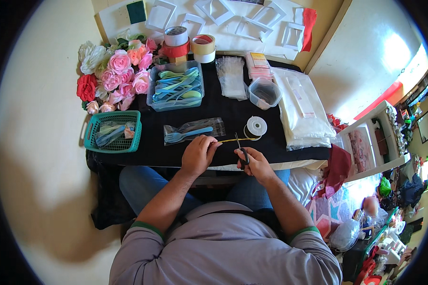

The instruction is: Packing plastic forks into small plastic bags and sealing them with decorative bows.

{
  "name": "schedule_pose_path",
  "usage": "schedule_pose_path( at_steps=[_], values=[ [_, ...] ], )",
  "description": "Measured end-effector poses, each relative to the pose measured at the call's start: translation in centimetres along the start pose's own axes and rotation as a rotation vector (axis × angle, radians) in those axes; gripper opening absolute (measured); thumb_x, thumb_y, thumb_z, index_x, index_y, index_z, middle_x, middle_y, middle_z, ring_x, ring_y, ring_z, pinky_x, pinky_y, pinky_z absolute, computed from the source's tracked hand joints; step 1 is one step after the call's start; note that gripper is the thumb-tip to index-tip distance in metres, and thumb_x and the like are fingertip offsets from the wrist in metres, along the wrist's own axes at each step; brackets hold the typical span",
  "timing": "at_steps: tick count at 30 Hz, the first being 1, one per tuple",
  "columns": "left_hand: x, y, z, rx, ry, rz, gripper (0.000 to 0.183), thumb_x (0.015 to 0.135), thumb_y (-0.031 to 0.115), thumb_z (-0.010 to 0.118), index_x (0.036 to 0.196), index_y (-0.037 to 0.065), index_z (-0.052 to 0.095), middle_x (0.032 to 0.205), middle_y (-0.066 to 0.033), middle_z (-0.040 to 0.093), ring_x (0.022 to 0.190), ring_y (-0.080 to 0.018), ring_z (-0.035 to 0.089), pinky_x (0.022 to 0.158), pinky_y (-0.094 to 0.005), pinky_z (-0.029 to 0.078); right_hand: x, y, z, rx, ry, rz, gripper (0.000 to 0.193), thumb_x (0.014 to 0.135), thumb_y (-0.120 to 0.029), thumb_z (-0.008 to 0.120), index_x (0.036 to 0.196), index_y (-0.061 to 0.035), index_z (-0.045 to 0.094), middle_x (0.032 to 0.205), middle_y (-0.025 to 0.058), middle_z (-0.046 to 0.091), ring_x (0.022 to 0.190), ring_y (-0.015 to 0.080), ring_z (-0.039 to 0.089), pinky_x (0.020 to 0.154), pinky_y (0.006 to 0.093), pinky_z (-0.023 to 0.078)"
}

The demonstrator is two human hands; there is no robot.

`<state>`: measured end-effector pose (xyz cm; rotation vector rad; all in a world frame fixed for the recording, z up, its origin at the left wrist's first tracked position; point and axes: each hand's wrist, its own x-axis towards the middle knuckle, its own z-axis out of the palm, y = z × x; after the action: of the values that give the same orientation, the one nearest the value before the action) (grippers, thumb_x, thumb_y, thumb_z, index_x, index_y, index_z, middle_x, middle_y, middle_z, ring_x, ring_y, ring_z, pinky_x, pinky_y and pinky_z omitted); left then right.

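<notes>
My left hand [198, 155] pinches one end of a thin gold tie or ribbon [229, 140]. It stretches right toward a white spool [257, 126] lying on the black cloth. My right hand [257, 167] grips black-handled scissors [244, 158], their blades pointing up at the gold strip. Whether the blades touch or cut it is too small to tell. Just beyond my left hand, a clear plastic bag [218, 126] lies flat, with a light blue plastic fork [177, 137] on or in it.
Farther back are a clear tub of plastic cutlery [152, 100], an octagonal container [265, 102] and stacked tape rolls [176, 36]. A teal basket [137, 135] and artificial flowers [119, 61] stand left. White plastic packs [305, 128] lie right, near a tilted white shelf unit [383, 166].
</notes>
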<state>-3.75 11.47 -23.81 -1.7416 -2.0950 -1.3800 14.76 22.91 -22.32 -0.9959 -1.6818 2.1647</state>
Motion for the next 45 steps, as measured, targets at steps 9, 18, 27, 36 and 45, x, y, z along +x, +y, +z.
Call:
schedule_pose_path(
  at_steps=[9,18,27,36,45],
  values=[
    [0.2,0.0,-0.2,-0.017,-0.073,0.040,0.020,0.083,0.020,0.072,0.089,0.006,0.060,0.080,-0.0074,0.062,0.075,-0.0257,0.063,0.063,-0.0352,0.049,0.2,0.2,-0.1,-0.006,0.000,-0.015,0.046,0.093,-0.041,0.062,0.116,-0.0013,0.059,0.071,0.0024,0.059,0.048,0.0038,0.041,0.045,0.0180,0.031],
    [0.8,0.2,-0.7,-0.102,-0.167,-0.074,0.019,0.085,0.021,0.070,0.094,0.006,0.065,0.082,-0.0070,0.066,0.074,-0.0251,0.066,0.063,-0.0346,0.050,0.1,-0.1,-0.1,-0.020,-0.006,-0.005,0.045,0.093,-0.040,0.062,0.117,-0.0021,0.059,0.072,0.0022,0.058,0.049,0.0035,0.040,0.046,0.0179,0.031],
    [0.7,-0.1,-0.1,-0.131,-0.107,-0.081,0.013,0.086,0.019,0.068,0.090,0.006,0.067,0.079,-0.0072,0.066,0.071,-0.0251,0.065,0.061,-0.0341,0.049,0.1,0.1,0.5,-0.149,0.032,-0.064,0.037,0.093,-0.033,0.064,0.117,-0.0042,0.059,0.073,0.0012,0.058,0.052,0.0044,0.043,0.047,0.0195,0.032],
    [0.7,0.0,-0.7,-0.155,-0.116,-0.123,0.017,0.088,0.021,0.068,0.094,0.005,0.068,0.075,-0.0060,0.062,0.061,-0.0167,0.059,0.056,-0.0289,0.045,-2.2,-2.8,-6.6,-0.493,0.326,-0.144,0.045,0.090,-0.017,0.065,0.128,-0.0002,0.047,0.085,0.0101,0.068,0.061,0.0147,0.062,0.053,0.0280,0.048],
    [0.6,-0.2,-0.4,-0.168,-0.110,-0.145,0.018,0.087,0.022,0.068,0.095,0.005,0.069,0.072,-0.0046,0.059,0.057,-0.0152,0.053,0.053,-0.0294,0.042,-0.8,-5.7,-6.1,-1.413,0.588,0.010,0.029,0.092,-0.024,0.056,0.114,-0.0049,0.058,0.093,0.0197,0.068,0.089,0.0370,0.066,0.076,0.0478,0.051]
  ],
)
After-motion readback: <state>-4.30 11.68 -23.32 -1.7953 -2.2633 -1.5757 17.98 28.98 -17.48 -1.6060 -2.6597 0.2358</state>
